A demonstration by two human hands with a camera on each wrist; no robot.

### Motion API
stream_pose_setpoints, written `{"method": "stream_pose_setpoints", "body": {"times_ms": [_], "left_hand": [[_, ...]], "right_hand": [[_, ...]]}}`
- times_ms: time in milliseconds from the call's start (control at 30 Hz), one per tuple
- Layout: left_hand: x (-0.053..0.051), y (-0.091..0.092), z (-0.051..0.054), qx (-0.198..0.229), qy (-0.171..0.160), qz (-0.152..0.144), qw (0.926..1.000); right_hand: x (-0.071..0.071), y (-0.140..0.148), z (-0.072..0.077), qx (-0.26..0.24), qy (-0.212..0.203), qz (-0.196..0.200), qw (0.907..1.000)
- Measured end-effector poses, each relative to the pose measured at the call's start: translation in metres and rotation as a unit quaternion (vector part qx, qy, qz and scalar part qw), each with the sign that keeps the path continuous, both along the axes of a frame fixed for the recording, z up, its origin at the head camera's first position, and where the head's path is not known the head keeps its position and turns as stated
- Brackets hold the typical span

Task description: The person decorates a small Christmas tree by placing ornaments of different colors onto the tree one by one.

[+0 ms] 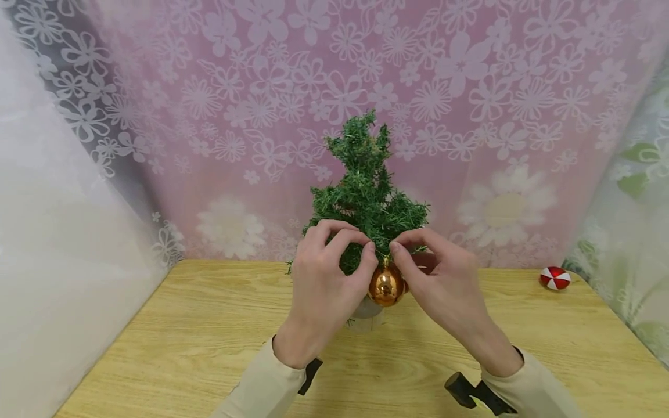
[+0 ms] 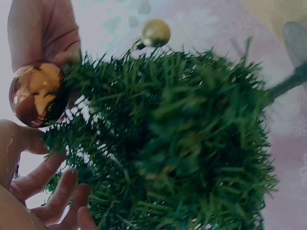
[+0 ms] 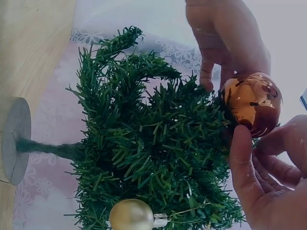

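Note:
A small artificial Christmas tree (image 1: 366, 197) with green bristly branches stands on the table. In front of its lower branches hangs a shiny copper-orange bauble (image 1: 387, 285) with a gold cap. Above the cap, my left hand (image 1: 330, 267) pinches one side of the bauble's thin string between thumb and forefinger. From the other side my right hand (image 1: 444, 273) pinches the string, its fingertips close to the left ones. Both wrist views show the copper bauble (image 3: 253, 104) against the branches; the string is hidden there.
A matte gold bauble (image 3: 132, 214) hangs on the tree. The tree's round wooden base (image 3: 14, 139) stands on the wooden table (image 1: 219, 337). A red-and-white striped ornament (image 1: 555, 278) lies at the table's back right. Behind is a floral curtain (image 1: 292, 87).

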State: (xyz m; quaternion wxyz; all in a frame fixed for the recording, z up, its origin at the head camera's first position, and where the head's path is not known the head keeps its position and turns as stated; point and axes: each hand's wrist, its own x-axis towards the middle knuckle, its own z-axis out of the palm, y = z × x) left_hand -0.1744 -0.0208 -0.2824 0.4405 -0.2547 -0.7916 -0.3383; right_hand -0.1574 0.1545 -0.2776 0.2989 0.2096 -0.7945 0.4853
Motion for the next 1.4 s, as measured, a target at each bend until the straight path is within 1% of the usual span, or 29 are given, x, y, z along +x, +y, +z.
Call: {"method": "stream_pose_setpoints", "body": {"times_ms": [167,267,400,500,567,667,767,867,933,1000,1033,1100,1167,1233,1300,1333,1400], "left_hand": [[-0.003,-0.001,0.004,-0.01,-0.039,0.023,0.9989],[-0.003,-0.002,0.005,-0.032,-0.053,0.035,0.9975],[0.0,-0.003,0.003,-0.059,-0.071,0.039,0.995],[0.003,-0.003,0.002,-0.065,-0.076,0.034,0.9945],[0.003,-0.003,0.001,-0.061,-0.072,0.024,0.9953],[0.003,-0.006,0.0,-0.043,-0.059,-0.001,0.9974],[0.003,-0.013,-0.002,-0.01,-0.044,-0.033,0.9984],[0.002,-0.023,-0.006,0.027,-0.028,-0.052,0.9979],[0.001,-0.029,-0.011,0.047,-0.016,-0.052,0.9974],[0.0,-0.035,-0.017,0.064,0.0,-0.048,0.9968],[-0.001,-0.038,-0.02,0.072,0.007,-0.045,0.9964],[-0.004,-0.043,-0.024,0.084,0.021,-0.039,0.9955],[-0.007,-0.047,-0.028,0.094,0.026,-0.033,0.9947],[-0.01,-0.05,-0.032,0.097,0.017,-0.027,0.9947],[-0.012,-0.053,-0.035,0.095,0.0,-0.02,0.9953],[-0.014,-0.054,-0.036,0.093,-0.011,-0.019,0.9955],[-0.015,-0.057,-0.039,0.084,-0.04,-0.015,0.9955]], "right_hand": [[-0.003,-0.001,-0.001,0.026,-0.065,-0.009,0.9975],[-0.004,0.0,-0.001,0.062,-0.085,-0.005,0.9944],[-0.002,0.0,-0.003,0.104,-0.083,0.006,0.9912],[-0.002,-0.001,-0.002,0.107,-0.078,0.008,0.9911],[-0.002,-0.001,-0.002,0.104,-0.073,0.01,0.9918],[-0.001,0.0,-0.002,0.1,-0.054,0.025,0.9932],[0.001,0.003,-0.003,0.091,-0.02,0.046,0.9945],[0.007,0.009,-0.004,0.077,0.021,0.075,0.994],[0.012,0.017,-0.005,0.076,0.043,0.089,0.9923],[0.017,0.026,-0.006,0.078,0.065,0.093,0.9904],[0.019,0.031,-0.007,0.081,0.076,0.091,0.9897],[0.022,0.043,-0.008,0.084,0.082,0.08,0.9899],[0.022,0.055,-0.011,0.083,0.1,0.065,0.9894],[0.021,0.068,-0.014,0.08,0.117,0.059,0.9881],[0.019,0.08,-0.018,0.085,0.134,0.045,0.9863],[0.018,0.085,-0.02,0.091,0.145,0.032,0.9848],[0.019,0.096,-0.023,0.111,0.141,0.002,0.9838]]}}
